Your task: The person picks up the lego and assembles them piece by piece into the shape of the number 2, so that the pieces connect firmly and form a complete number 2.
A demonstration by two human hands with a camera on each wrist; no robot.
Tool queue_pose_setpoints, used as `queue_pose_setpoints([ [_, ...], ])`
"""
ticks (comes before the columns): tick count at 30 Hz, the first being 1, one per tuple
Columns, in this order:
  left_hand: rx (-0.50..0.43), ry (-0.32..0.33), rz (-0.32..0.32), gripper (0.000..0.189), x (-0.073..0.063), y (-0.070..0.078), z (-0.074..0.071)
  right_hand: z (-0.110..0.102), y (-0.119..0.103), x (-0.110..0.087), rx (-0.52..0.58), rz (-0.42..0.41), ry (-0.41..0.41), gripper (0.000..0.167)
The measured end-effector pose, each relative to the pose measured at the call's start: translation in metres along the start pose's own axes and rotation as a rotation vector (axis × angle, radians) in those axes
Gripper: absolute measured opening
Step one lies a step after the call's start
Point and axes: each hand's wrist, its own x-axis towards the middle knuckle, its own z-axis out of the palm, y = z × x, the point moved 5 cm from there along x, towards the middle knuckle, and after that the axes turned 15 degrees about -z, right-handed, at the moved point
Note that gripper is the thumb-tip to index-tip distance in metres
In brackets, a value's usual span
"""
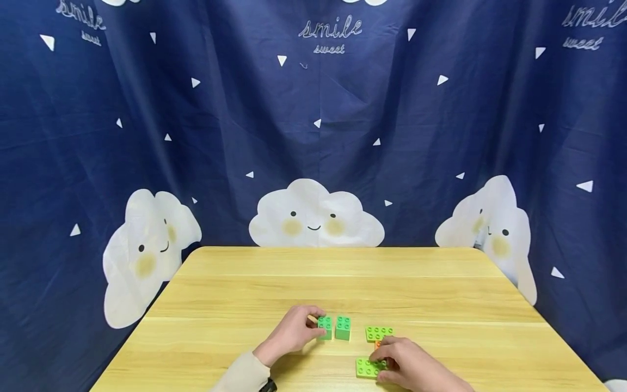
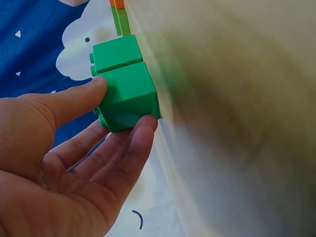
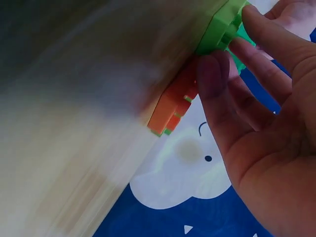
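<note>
Foremost in head view, pinched by the right hand (image 1: 406, 363): lime brick (image 1: 363, 368) on the worktop (image 1: 235, 294). Left wrist view: green brick (image 2: 129, 94), clamped in fingers of the left hand (image 2: 69, 190), likely light, stiff, best held by flat sides. Right wrist view: orange brick (image 3: 164, 111) near fingertips.

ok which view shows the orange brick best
The right wrist view: the orange brick shows largest there, studs visible. The head view shows a bit beside the right hand; the left wrist view, a sliver up top.
</note>
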Motion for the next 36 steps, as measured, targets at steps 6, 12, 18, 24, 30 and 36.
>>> queue_pose_setpoints([
  [6, -0.007, -0.007, 0.003, 0.035, -0.007, -0.004, -0.002, -0.001, -0.001, 0.004, -0.013, 0.029, 0.006, 0.024],
  [12, -0.009, -0.029, -0.009, 0.034, -0.012, -0.007, -0.002, -0.005, -0.004, 0.009, -0.041, -0.002, 0.017, 0.02],
  [18, -0.017, -0.036, -0.008, 0.032, -0.015, -0.005, -0.002, -0.006, -0.008, 0.016, -0.078, -0.017, 0.011, 0.021],
  [24, -0.006, -0.039, -0.006, 0.032, -0.018, -0.003, -0.002, -0.004, -0.009, 0.023, -0.041, 0.01, -0.001, 0.022],
  [30, -0.005, -0.044, -0.005, 0.031, -0.021, -0.002, 0.0, 0.0, -0.007, 0.03, -0.027, -0.021, 0.006, 0.018],
  [36, -0.011, -0.05, 0.008, 0.031, -0.022, -0.001, 0.001, 0.002, -0.007, 0.038, -0.052, -0.051, 0.01, 0.016],
])
